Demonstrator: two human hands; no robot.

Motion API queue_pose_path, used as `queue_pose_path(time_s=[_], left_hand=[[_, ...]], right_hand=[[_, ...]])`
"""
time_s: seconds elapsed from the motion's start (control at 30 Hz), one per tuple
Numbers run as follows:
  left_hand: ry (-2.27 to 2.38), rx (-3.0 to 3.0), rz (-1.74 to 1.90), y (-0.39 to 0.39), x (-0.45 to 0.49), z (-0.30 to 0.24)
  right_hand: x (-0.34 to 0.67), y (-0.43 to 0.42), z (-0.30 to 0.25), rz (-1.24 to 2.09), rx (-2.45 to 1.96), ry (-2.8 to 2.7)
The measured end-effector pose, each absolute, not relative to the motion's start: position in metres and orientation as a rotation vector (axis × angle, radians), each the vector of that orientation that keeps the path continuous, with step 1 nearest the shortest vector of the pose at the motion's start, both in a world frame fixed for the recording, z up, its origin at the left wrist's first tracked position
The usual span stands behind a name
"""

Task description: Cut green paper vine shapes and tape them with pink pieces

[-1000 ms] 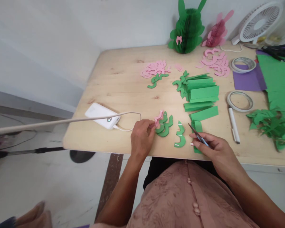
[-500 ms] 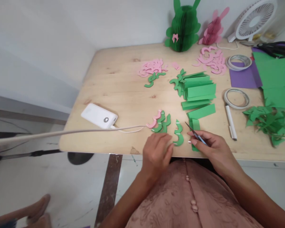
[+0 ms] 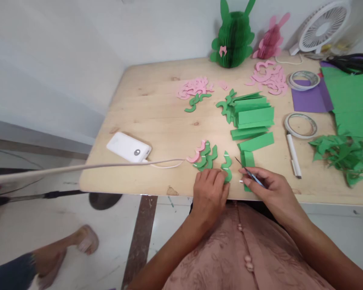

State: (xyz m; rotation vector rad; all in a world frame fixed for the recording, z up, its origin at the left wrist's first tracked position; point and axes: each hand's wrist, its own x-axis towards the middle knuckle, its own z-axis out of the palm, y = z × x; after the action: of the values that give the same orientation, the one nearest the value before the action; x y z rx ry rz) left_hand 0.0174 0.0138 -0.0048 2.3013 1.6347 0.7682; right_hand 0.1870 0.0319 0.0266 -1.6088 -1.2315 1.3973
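My left hand (image 3: 211, 192) rests at the table's near edge, its fingertips closing on a curved green paper cutout (image 3: 226, 166). Just left of that cutout lies a small pile of green cutouts (image 3: 208, 157) with a pink cutout (image 3: 196, 153) on its left side. My right hand (image 3: 270, 189) is closed on thin tweezers (image 3: 248, 173) whose tip points up and left over a narrow green strip (image 3: 248, 160).
A white power bank (image 3: 128, 147) with a cable lies left. Folded green strips (image 3: 254, 119), pink cutouts (image 3: 194, 86), tape rolls (image 3: 300, 125), a white pen (image 3: 292, 154), green scraps (image 3: 341, 155), scissors (image 3: 351, 61), a fan (image 3: 322, 28) and paper rabbits (image 3: 232, 34) crowd the table. Another person's foot (image 3: 84, 241) is on the floor, lower left.
My left hand let go of the pink cutout on the pile, drew back, then moved right onto the single green cutout. My right hand stayed put. A foot stepped in at lower left.
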Motion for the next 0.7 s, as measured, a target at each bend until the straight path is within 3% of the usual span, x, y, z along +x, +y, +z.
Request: queue_pose_path(time_s=[0.7], left_hand=[[1.621, 2.158, 0.993, 0.0129, 0.0161, -0.0076]], right_hand=[[0.1823, 0.0311, 0.0265, 1.385, -1.567, -1.293]])
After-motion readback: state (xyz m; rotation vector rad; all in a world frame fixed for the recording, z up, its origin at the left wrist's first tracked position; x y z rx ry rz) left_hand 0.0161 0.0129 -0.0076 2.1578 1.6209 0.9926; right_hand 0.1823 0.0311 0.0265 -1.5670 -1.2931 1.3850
